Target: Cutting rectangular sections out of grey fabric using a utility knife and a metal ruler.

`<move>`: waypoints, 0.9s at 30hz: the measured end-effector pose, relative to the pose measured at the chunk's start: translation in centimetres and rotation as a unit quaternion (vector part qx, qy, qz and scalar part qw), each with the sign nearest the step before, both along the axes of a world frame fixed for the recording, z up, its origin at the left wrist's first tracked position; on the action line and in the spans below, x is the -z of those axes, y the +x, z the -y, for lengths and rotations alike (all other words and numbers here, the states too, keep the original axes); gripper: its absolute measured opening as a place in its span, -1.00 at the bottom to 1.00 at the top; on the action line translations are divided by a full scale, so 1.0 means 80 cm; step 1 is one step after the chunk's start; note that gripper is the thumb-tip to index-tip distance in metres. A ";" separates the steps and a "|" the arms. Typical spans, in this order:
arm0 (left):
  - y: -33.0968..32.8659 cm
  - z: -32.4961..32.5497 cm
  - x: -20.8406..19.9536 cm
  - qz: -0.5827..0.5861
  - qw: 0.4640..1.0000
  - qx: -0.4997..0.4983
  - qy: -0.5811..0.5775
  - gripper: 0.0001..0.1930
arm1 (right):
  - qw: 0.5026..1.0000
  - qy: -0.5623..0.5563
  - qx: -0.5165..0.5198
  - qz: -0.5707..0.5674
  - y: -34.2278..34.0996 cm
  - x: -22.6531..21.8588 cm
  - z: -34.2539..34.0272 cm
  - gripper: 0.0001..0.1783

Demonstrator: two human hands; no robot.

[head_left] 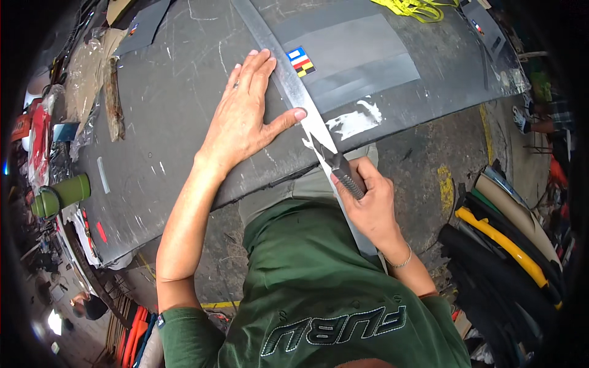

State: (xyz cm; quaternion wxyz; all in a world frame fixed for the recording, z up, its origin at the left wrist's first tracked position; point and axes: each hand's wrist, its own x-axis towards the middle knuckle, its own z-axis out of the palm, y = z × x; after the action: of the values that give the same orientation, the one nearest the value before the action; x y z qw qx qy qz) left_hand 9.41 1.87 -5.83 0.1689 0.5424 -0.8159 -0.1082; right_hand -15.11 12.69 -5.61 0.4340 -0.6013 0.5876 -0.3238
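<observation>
A long metal straightedge point(293, 91) lies slantwise on the dark table, its near end at the front edge. My left hand point(240, 116) is spread flat beside it, with fingertips and thumb resting on the metal. In my right hand point(373, 205) is a dark utility knife point(348, 176) with a ridged handle, held at the straightedge's near end; its blade cannot be made out. Right of the straightedge lies a grey sheet point(374, 52) with a small coloured flag-patterned label point(300, 61). A narrow pale strip point(361, 240) hangs past the table edge below my right hand.
The scratched table point(165, 122) has a white worn patch point(356, 121) near its front edge. Yellow cord point(414, 8) lies at the far side. Brown wrapping and clear plastic point(92, 73) and a green roll point(61, 195) are left. Rolled materials point(503, 242) stand right; another person point(543, 119) is beyond.
</observation>
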 end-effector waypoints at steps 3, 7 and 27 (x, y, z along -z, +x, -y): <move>-0.001 0.001 0.001 0.019 1.000 0.004 -0.021 -0.02 | 0.999 0.030 0.006 0.019 -0.002 0.009 0.006 -0.70; 0.000 0.005 -0.009 -0.006 1.000 0.004 0.007 -0.05 | 0.988 0.105 0.018 0.111 -0.001 0.016 0.010 -0.68; 0.006 0.018 0.009 0.046 0.998 0.005 -0.045 0.13 | 0.980 0.111 0.078 0.143 0.012 0.018 0.015 -0.78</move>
State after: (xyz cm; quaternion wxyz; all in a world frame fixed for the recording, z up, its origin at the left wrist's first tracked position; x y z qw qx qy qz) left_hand 9.90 0.40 -6.52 0.1547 0.5343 -0.8297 -0.0467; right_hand -14.18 11.50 -7.08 0.5509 -0.4491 0.5966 -0.3726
